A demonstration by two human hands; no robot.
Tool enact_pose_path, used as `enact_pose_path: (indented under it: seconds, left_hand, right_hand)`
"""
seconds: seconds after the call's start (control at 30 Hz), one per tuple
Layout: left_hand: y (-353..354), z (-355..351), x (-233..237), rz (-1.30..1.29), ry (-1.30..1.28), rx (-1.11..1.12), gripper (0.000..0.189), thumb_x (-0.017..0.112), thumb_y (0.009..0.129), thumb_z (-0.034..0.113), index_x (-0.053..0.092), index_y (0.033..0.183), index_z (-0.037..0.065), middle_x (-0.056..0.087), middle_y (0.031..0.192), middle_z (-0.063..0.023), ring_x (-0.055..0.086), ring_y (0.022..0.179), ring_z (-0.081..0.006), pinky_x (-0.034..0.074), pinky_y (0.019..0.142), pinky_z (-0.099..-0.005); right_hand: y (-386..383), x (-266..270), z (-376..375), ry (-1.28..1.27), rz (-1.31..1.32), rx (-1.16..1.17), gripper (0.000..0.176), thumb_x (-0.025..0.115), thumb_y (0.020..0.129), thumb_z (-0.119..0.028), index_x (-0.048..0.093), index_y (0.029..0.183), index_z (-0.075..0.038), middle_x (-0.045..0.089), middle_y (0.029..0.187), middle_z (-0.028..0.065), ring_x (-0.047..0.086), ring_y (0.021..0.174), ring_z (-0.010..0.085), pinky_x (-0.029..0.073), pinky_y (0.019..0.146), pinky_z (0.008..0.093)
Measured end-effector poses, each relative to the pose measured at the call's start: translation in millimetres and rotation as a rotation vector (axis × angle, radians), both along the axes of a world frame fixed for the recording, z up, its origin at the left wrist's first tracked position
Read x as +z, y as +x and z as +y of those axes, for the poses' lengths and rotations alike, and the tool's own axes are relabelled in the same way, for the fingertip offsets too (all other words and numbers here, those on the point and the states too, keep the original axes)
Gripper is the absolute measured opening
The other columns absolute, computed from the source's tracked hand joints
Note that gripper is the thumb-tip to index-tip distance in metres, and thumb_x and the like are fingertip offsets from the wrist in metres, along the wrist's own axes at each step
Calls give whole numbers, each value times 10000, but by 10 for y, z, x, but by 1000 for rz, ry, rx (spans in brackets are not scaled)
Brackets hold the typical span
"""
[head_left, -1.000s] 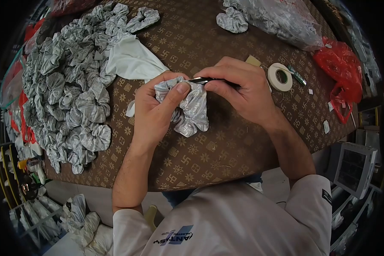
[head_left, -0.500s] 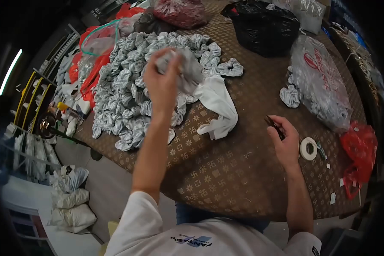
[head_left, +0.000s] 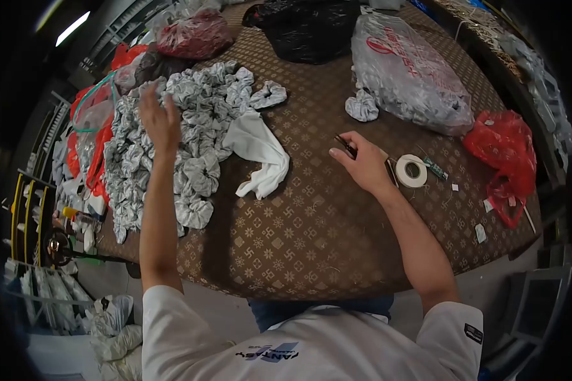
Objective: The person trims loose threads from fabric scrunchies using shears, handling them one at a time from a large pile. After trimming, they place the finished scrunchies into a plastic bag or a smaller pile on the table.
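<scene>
Over the upper left part of a heap of grey satin scrunchies [head_left: 200, 168] is my left hand [head_left: 159, 120], its fingers apart with nothing visibly held. My right hand [head_left: 365, 162] is closed around small dark thread snips [head_left: 346, 145], whose tip points up and left above the table. A piece of pale grey cloth [head_left: 257, 152] lies crumpled along the heap's right side. One scrunchie [head_left: 269, 94] sits at the heap's upper right edge, and another scrunchie [head_left: 362, 106] lies beside a clear plastic bag.
The clear bag with red print [head_left: 413, 76] holds more scrunchies. A black bag [head_left: 305, 32] and a bag of dark red items [head_left: 194, 37] stand at the back. Right of my right hand are a tape roll [head_left: 411, 171] and a red plastic bag [head_left: 505, 152] on the patterned table [head_left: 311, 241].
My left hand has let go of the blurred grey scrunchie it held and moved left over the heap. The whole view has shifted; my right hand still grips the snips.
</scene>
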State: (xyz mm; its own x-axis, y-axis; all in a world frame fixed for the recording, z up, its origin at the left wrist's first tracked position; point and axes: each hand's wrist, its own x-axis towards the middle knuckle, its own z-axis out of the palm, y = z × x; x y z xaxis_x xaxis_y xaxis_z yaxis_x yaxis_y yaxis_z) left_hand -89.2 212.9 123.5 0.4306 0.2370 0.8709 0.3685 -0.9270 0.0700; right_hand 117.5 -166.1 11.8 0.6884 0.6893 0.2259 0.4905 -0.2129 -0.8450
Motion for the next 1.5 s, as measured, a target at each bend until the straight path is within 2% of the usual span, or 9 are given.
enact_pose_path:
  seconds: [0.17,0.27,0.4,0.67,0.8,0.87,1.03,1.17,1.5]
  left_hand:
    - [364,-1726,-1338,777,-277,-299,721,572,963,498,356,1513,84,307,1509,-346,256,1432,-503,259,1161,-555]
    - [191,-2387,-979,1088,-353,-447,720,528,970,545,416,1480,50,313,1501,-357,254,1432,-522,241,1176,-542]
    - [762,-2426,-479,616,-123,-484,349,674,858,141,604,1176,18,571,1242,-190,556,1113,-396,453,949,-497]
    - [2513,-2018,-1255,428,-112,-794,226,633,862,94,649,1085,56,642,1021,-153,606,1004,-390,497,851,-447]
    - [2009,-2108,-988,164,-985,-806,159,549,998,140,652,1039,27,662,806,-34,570,698,-161,467,666,-323]
    - [1404,-2306,-799,23,-1395,-914,231,481,1058,150,648,1115,1,668,939,32,544,790,-43,461,688,-256]
    - [632,-2439,-958,-382,-1858,-817,248,494,1050,150,587,1229,5,668,1080,-52,640,938,-129,522,802,-286]
    - [538,-2120,-997,-553,-1774,-770,196,496,1059,197,591,983,44,626,873,0,582,709,-75,491,623,-248]
    - [463,-1974,-804,-422,-1653,-759,158,575,1030,184,635,960,56,602,787,68,470,612,22,354,502,-178]
  right_hand:
    - [113,-60,-28,-22,74,-26,315,727,902,-253,648,1074,-1,715,912,148,695,825,244,525,747,371]
    - [216,-143,-37,23,98,-103,278,706,914,-250,658,1058,-17,716,895,145,694,813,265,521,734,370]
    - [238,-202,19,163,69,-160,238,651,948,-241,661,1018,-14,712,883,145,683,795,305,511,714,367]
    - [521,-160,-74,514,27,-384,200,595,995,-199,663,1014,-12,623,800,-8,526,654,99,446,620,289]
    - [568,-142,-96,670,0,-433,224,636,983,-231,661,1035,-15,580,777,-51,488,639,77,422,599,264]
    - [368,106,-147,557,657,-29,267,708,934,-198,645,1098,3,663,924,-1,593,836,74,482,748,250]
    - [-283,5,55,327,612,236,341,745,905,-184,610,1130,33,657,930,8,568,817,56,475,729,231]
    - [-385,35,91,205,483,191,341,751,900,-173,604,1130,30,656,910,-7,564,811,49,476,735,227]
    - [-237,235,-44,265,506,232,317,761,900,-186,627,1097,21,654,896,-27,552,789,26,465,711,208]
